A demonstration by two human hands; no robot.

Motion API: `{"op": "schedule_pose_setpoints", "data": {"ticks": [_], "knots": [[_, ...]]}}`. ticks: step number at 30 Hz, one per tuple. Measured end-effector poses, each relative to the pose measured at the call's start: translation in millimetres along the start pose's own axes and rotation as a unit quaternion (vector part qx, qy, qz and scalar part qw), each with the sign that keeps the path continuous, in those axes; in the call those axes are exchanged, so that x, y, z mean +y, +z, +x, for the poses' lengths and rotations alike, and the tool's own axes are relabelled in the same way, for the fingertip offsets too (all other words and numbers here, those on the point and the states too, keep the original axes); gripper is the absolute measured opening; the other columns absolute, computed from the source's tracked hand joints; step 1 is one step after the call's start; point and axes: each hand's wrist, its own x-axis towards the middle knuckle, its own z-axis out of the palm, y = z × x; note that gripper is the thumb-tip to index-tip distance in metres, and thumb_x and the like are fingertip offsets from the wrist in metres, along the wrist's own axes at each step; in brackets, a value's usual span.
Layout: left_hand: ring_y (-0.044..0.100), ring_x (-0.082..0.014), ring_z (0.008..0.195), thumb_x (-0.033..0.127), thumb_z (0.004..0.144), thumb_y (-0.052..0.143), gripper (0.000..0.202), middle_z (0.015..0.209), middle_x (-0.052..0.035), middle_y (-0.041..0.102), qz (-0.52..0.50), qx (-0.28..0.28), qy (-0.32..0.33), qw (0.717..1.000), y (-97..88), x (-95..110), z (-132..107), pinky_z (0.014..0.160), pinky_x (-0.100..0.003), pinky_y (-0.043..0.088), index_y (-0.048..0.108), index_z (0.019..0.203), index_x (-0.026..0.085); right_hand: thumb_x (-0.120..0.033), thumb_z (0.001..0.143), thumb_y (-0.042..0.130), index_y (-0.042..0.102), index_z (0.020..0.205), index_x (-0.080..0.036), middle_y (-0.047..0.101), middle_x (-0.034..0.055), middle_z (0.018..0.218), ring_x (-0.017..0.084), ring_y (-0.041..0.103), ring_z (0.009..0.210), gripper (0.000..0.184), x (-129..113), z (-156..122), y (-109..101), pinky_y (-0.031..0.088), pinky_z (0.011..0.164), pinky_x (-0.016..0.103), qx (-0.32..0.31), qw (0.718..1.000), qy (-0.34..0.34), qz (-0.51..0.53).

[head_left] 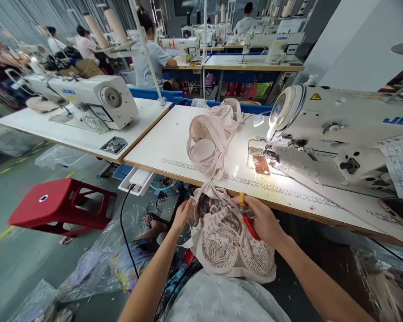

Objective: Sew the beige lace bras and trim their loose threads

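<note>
My left hand [182, 215] is closed on the edge of a beige strap, by the front edge of the sewing table [174, 129]. In my right hand [260, 217] is a pair of small scissors [250, 223] with red and yellow on the handles, the blades pointing left toward the fabric. Between my hands a beige lace bra [221, 246] hangs over my lap. A twisted beige strip joins it to more bras [204, 143] piled on the tabletop.
To the right stands a lit sewing machine [322, 134], with a beige band trailing from it. A second machine [83, 98] is on the left table. On the floor are a red stool [63, 205] and plastic bags [97, 268]. Several people work at machines behind.
</note>
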Motion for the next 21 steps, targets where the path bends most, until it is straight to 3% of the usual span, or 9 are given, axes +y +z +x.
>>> {"op": "schedule_pose_setpoints", "data": {"ticks": [4, 8, 12, 16, 21], "knots": [[0.051, -0.0159, 0.065, 0.074, 0.075, 0.061, 0.059, 0.063, -0.0015, 0.054, -0.055, -0.045, -0.007, 0.997, 2.8, 6.5, -7.4, 0.062, -0.027, 0.041, 0.057, 0.062, 0.016, -0.012, 0.085, 0.051, 0.056, 0.102, -0.016, 0.068, 0.0121, 0.099, 0.022, 0.065, 0.092, 0.018, -6.2, 93.9, 20.7, 0.053, 0.079, 0.033, -0.086, 0.993, -0.08, -0.013], [0.046, -0.0126, 0.062, 0.072, 0.069, 0.069, 0.057, 0.064, 0.0005, 0.053, -0.096, -0.082, -0.02, 0.992, -2.2, 13.6, -20.6, 0.061, -0.024, 0.039, 0.061, 0.067, 0.016, -0.01, 0.086, 0.052, 0.058, 0.094, -0.015, 0.068, 0.0085, 0.091, 0.019, 0.062, 0.079, 0.011, -7.4, 139.4, 28.0, 0.046, 0.07, 0.028, -0.162, 0.978, -0.119, -0.048], [0.051, -0.0137, 0.065, 0.072, 0.066, 0.072, 0.058, 0.07, -0.0021, 0.06, -0.126, -0.117, -0.046, 0.984, -3.7, 14.9, -24.8, 0.061, -0.024, 0.04, 0.066, 0.076, 0.015, -0.012, 0.089, 0.054, 0.059, 0.09, -0.015, 0.066, 0.006, 0.089, 0.018, 0.06, 0.077, 0.007, -5.4, 151.0, 22.4, 0.041, 0.066, 0.025, -0.221, 0.961, -0.141, -0.084], [0.051, -0.0132, 0.055, 0.082, 0.075, 0.051, 0.07, 0.066, -0.0038, 0.06, -0.145, -0.145, -0.09, 0.975, 1.3, 5.0, -25.8, 0.053, -0.026, 0.04, 0.065, 0.077, 0.013, -0.01, 0.088, 0.054, 0.061, 0.094, -0.016, 0.066, 0.0063, 0.097, 0.017, 0.06, 0.08, 0.011, -4.4, 149.4, 15.8, 0.039, 0.064, 0.024, -0.259, 0.946, -0.15, -0.12], [0.045, -0.0088, 0.045, 0.069, 0.062, 0.076, 0.067, 0.064, 0.0041, 0.054, -0.14, -0.089, -0.116, 0.979, 20.3, -14.9, -15.5, 0.046, -0.022, 0.033, 0.06, 0.099, 0.015, -0.009, 0.086, 0.056, 0.063, 0.097, -0.015, 0.065, 0.0072, 0.103, 0.017, 0.061, 0.082, 0.014, -7.3, 148.1, 12.3, 0.04, 0.066, 0.025, -0.281, 0.934, -0.156, -0.156]]}}
